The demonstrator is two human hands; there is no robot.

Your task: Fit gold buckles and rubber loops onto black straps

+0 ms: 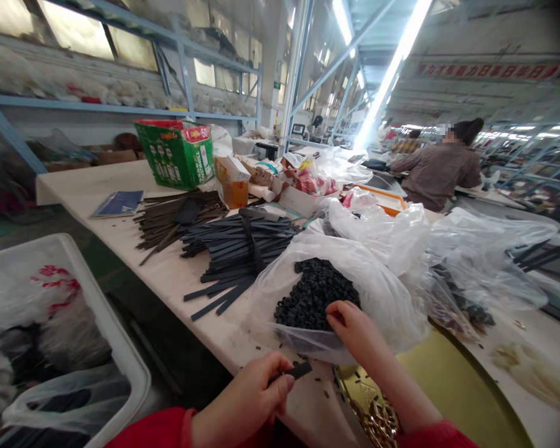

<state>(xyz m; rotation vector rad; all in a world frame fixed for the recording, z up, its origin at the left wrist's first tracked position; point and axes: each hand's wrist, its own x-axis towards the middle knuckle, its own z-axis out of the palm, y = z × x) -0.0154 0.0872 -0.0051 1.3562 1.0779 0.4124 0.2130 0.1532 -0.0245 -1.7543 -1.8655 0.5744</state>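
Note:
My left hand point(252, 392) is closed in a pinch on a short dark flat strip point(298, 371) near the table's front edge. My right hand point(354, 330) reaches into an open clear plastic bag point(382, 292) and its curled fingers touch a heap of small black ring-like pieces point(315, 295). Whether the right fingers hold a piece is hidden. A big pile of long dark strips point(238, 246) lies on the white table point(168, 274) just beyond the bag.
A gold round tray point(448, 379) with small gold parts sits at the front right. More plastic bags point(485, 249), a green carton point(177, 152) and a blue booklet point(117, 203) lie farther back. A white bin point(121, 348) stands left. A person in brown point(441, 171) sits at the back right.

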